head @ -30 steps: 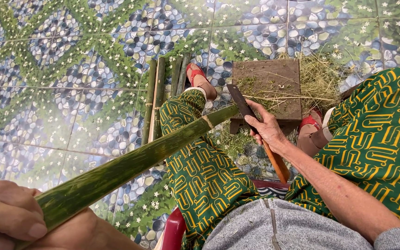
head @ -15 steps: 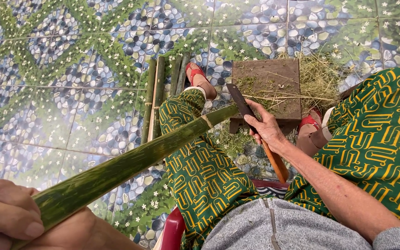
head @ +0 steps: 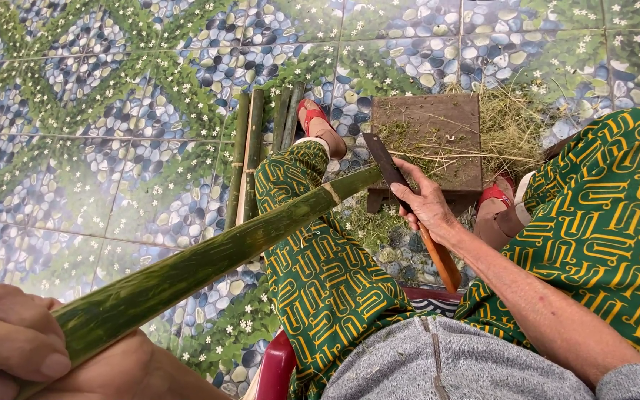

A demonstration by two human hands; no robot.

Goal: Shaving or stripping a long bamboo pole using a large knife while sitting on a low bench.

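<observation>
- We sit on a red chair (head: 279,363), legs in green-and-yellow patterned trousers (head: 327,274), looking down at a pebble-and-flower tiled floor (head: 112,111).
- Our left hand (head: 16,344) sits at bottom left, fingers curled tight around the near end of a long green bamboo pole (head: 209,255).
- The pole runs diagonally up and right, lies across our left knee, and its far end stops just beside the knife blade.
- Our right hand (head: 427,204) is wrapped around the handle of a knife (head: 409,200): dark blade pointing up-left, orange-brown wooden handle sticking out below the wrist.
- The blade touches or nearly touches the pole's far tip; we cannot tell which.
- A low brown wooden block (head: 435,137) stands on the floor just beyond the right hand, with green shavings (head: 509,126) strewn on and around it.
- A few more bamboo strips (head: 250,159) lie together on the floor left of our left foot in its red sandal (head: 309,115).
</observation>
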